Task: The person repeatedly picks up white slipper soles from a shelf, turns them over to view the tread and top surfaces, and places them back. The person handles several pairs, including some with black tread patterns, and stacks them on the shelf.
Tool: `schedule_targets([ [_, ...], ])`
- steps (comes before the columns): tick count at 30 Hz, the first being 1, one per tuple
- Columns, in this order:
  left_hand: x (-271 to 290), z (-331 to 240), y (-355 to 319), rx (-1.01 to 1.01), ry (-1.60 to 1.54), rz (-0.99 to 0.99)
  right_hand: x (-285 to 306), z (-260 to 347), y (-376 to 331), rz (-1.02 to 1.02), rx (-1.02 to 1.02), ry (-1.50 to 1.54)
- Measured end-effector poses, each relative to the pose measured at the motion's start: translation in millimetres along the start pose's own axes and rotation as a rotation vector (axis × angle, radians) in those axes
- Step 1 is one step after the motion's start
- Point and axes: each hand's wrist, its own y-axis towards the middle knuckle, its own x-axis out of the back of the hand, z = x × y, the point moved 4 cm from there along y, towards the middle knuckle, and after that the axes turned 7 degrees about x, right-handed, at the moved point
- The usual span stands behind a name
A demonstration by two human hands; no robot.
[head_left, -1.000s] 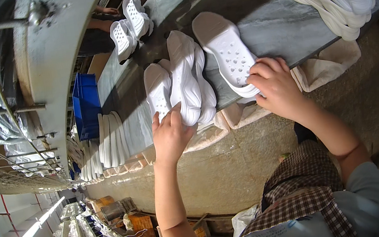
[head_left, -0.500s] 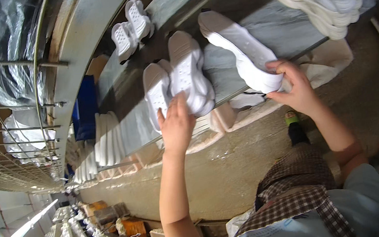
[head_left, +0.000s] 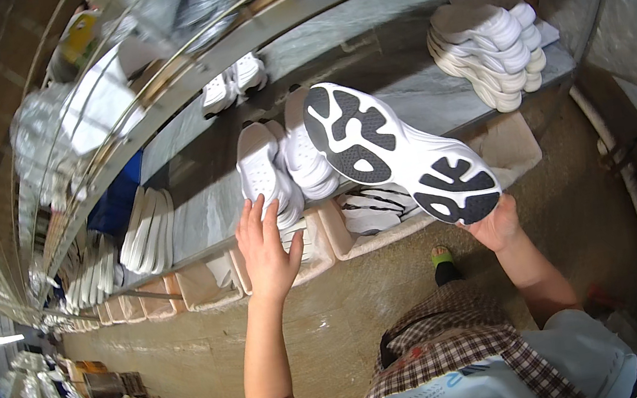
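Observation:
My right hand grips one end of a white shoe sole. Its underside, with black tread patches, faces up toward me, and the sole hangs above the front edge of the bench. My left hand is open, fingers spread. Its fingertips are at the near end of a stack of white soles, whose perforated inner sides face up; whether they touch cannot be made out. Right beside that stack lies another pile of white soles, partly covered by the raised sole.
A tall stack of white soles stands on the grey bench at the right. Farther back sits a smaller group. Lined bins run below the front edge, one holding black-and-white soles. A wire-fronted shelf overhangs.
The sole in my right hand has been turned over, from inner side up to tread up. My left hand has moved off the right pile to the left stack's near end. The view has shifted.

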Motion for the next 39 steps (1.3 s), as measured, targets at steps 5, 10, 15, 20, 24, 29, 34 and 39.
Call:
schedule_targets([
  [5, 18, 22, -71, 0.377, -0.713, 0.033, -8, -26, -33, 0.065, -0.090, 0.007],
  [10, 11, 33, -182, 0.961, -2.001, -0.053, -24, -93, -72, 0.501, -0.502, 0.026],
  [15, 31, 69, -312, 1.118, -2.048, -0.939, -55, -187, -110, 0.514, -0.887, 0.062],
  [20, 104, 83, -408, 0.487, -1.905, -1.121, -88, -268, -161, 0.825, -1.228, -0.717],
  [24, 151, 77, -468, 0.372, -1.754, -1.182, -110, -312, -205, 0.761, -1.842, -0.574],
  [29, 162, 89, -540, 0.827, -1.255, -1.605, -149, -379, -188, 0.755, -1.690, -0.529],
  [34, 136, 73, -604, 1.321, -1.105, -1.734, -206, -459, -129, 0.689, -1.359, -0.636],
  [39, 110, 81, -633, 1.600, -1.089, -1.801, -270, -586, -65, 0.427, -1.245, -0.381],
])
